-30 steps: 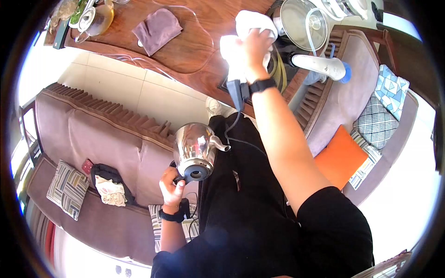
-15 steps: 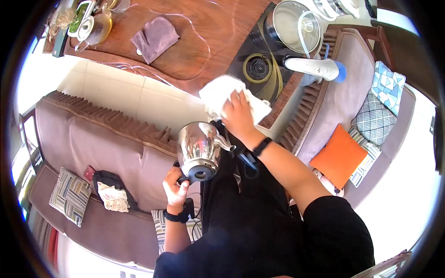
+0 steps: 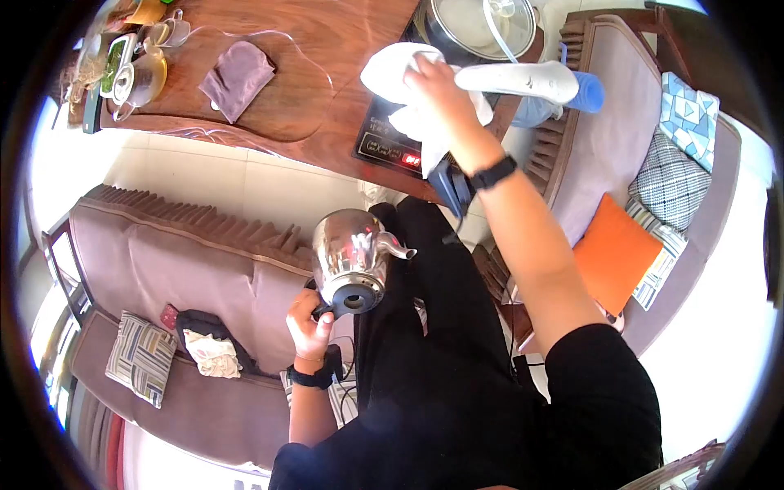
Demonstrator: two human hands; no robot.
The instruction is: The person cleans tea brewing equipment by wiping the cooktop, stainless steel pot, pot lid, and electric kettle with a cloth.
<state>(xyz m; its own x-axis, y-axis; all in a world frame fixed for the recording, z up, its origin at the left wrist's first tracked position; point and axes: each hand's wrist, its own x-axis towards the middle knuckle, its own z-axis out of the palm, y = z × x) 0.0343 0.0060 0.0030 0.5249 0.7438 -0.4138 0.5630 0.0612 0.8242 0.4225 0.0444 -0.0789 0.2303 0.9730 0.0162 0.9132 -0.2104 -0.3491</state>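
Note:
My left hand (image 3: 309, 325) is closed round the dark handle of a shiny metal kettle (image 3: 349, 251), held tilted with its base facing me and its spout to the right. My right hand (image 3: 437, 90) grips a white cloth (image 3: 392, 73) over the black cooktop (image 3: 377, 140), whose front edge shows a lit red display. The cloth hides much of the cooktop. Just right of that hand is a white, blue-ended device (image 3: 523, 80), and beyond it sits a round metal pot (image 3: 482, 24) with a clear tube.
On the wooden table (image 3: 327, 49) lie a folded purple cloth (image 3: 238, 79) and a glass teapot (image 3: 140, 80). A mauve sofa (image 3: 188, 261) stands at the left; another, with an orange cushion (image 3: 616, 255) and patterned cushions, is at the right.
Over the last second my right hand drew the white cloth back from the cooktop towards me, then moved it out over the cooktop again. The kettle stays in my left hand, nearly still.

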